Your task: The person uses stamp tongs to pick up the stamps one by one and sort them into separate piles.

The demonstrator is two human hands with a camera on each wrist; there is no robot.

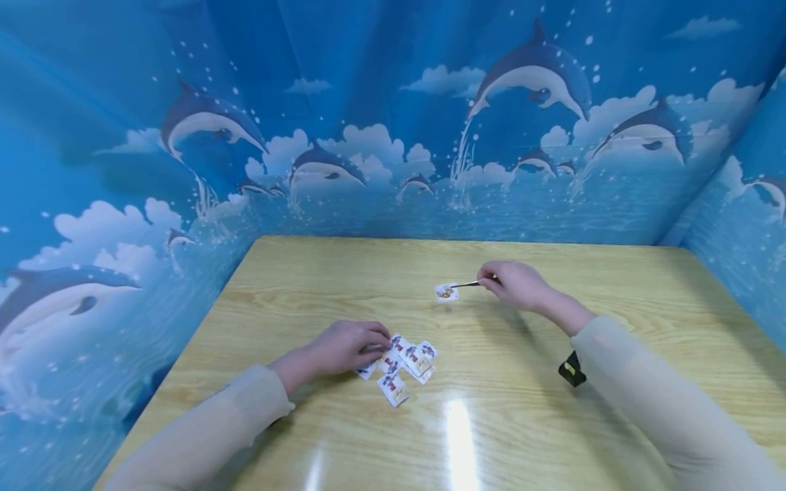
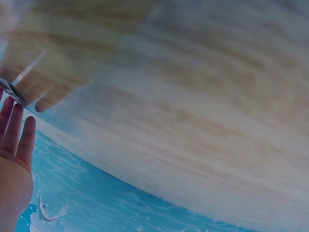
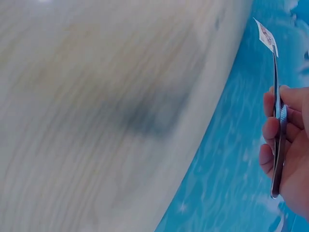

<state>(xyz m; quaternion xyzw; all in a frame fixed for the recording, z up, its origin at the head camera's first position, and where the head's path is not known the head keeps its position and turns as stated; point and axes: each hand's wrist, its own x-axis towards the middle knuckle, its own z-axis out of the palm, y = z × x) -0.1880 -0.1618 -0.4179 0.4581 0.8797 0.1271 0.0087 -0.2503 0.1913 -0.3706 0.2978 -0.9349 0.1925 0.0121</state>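
Note:
My right hand [image 1: 514,285] pinches a pair of metal tweezers [image 3: 279,140] between thumb and fingers. In the tweezers' tips is one small white picture card [image 1: 446,293], raised over the table. My left hand [image 1: 351,346] rests at the left edge of a loose pile of small picture cards [image 1: 417,360], its fingertips touching them. One card [image 1: 393,389] lies at the front of the pile. In the left wrist view, the fingers [image 2: 25,137] look fairly straight, with a card edge at their tips.
A small black item with a yellow mark [image 1: 572,372] lies by the right sleeve, partly covered by it. The wood-grain table [image 1: 307,279] ends at a blue dolphin-print curtain [image 1: 381,102] behind and at both sides.

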